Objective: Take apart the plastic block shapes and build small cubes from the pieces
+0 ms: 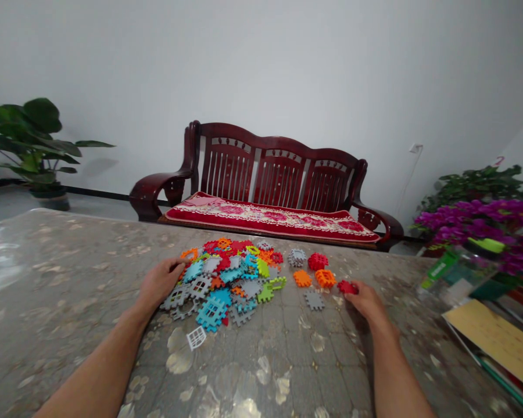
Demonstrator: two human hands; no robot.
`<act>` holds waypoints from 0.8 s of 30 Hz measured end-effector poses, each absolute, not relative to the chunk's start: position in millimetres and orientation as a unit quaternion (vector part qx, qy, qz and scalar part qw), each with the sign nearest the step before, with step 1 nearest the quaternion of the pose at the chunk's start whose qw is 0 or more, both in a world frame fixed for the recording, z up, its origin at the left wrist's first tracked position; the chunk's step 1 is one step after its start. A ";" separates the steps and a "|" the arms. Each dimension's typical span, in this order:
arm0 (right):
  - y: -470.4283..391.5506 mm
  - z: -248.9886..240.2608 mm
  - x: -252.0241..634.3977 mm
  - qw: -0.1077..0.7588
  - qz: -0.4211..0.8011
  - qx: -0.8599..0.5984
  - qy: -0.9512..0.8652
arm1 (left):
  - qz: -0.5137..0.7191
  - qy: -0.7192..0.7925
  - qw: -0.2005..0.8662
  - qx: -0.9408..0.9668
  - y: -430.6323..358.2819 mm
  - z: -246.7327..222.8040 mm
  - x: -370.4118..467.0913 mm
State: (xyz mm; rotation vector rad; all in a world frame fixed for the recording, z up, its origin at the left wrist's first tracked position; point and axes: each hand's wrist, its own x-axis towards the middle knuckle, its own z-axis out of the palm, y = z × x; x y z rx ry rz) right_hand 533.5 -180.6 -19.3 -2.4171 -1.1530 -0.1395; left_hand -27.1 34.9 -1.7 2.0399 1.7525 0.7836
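Observation:
A heap of interlocking plastic building tiles (220,278) in red, blue, grey, orange and green lies mid-table. My left hand (160,283) is at the heap's left edge, fingers drawn together. Its fingertips touch or nearly touch an orange tile (189,253); what they pinch, if anything, is hidden. My right hand (368,302) grips a red tile (346,287) low over the table, right of the heap. Between the heap and that hand are a grey stack (297,258), a red stack (318,261), an orange stack (325,278), an orange tile (302,278) and a grey tile (314,300).
A white window-frame piece (196,338) lies in front of the heap on the patterned tabletop (253,371). At right stand a clear bottle (466,270) and papers (497,337), near purple flowers (483,229). Behind the table is a wooden bench (279,174).

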 end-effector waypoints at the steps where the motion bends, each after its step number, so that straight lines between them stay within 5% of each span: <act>1: -180.4 -18.0 531.2 0.209 -0.051 -0.881 -0.421 | 0.274 0.617 0.170 0.718 34.9 -1.5 -27.1; 11: -171.6 -11.6 515.5 0.149 -0.075 -0.876 -0.453 | 0.273 0.620 0.165 0.717 33.7 -0.2 -26.9; 24: -166.3 -10.0 502.1 0.254 -0.100 -0.870 -0.410 | 0.264 0.621 0.166 0.719 33.6 3.4 -26.9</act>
